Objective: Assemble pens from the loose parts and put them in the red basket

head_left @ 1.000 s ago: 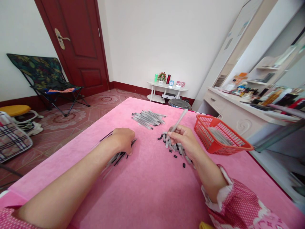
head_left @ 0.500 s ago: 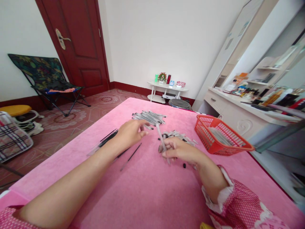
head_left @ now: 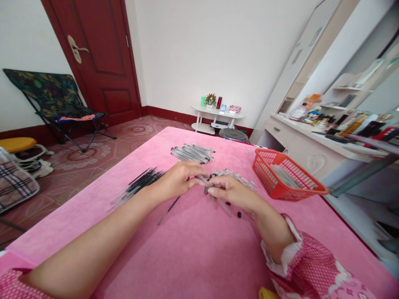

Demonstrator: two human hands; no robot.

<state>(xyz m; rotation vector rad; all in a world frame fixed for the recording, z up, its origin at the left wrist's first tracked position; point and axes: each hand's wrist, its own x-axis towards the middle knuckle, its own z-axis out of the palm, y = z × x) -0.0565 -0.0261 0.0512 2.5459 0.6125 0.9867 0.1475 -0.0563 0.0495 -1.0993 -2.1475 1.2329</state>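
Observation:
Over the middle of the pink-covered table, my left hand [head_left: 183, 176] and my right hand [head_left: 230, 192] meet at a translucent pen barrel [head_left: 225, 207]. My right fingers are closed round the barrel, which slants with its lower end toward me. The left thumb and fingers pinch its upper end. Beside my left wrist lies a bundle of thin black-and-clear pen refills [head_left: 140, 182], with one loose refill [head_left: 168, 211] nearer me. Beyond the hands is a pile of pens [head_left: 193, 153]. Partly hidden behind my right hand are small clear and black pen caps [head_left: 241, 178].
A red plastic basket [head_left: 268, 182] holding clear barrels stands at the table's right. A small black piece [head_left: 239, 214] lies near my right wrist. Past the table are a dressing table [head_left: 299, 145], a low white stand [head_left: 215, 112] and a folding chair [head_left: 62, 95].
My left hand has moved right, from near the pen pile to the barrel's upper end, and closed on it. The barrel has tilted further over in my right hand.

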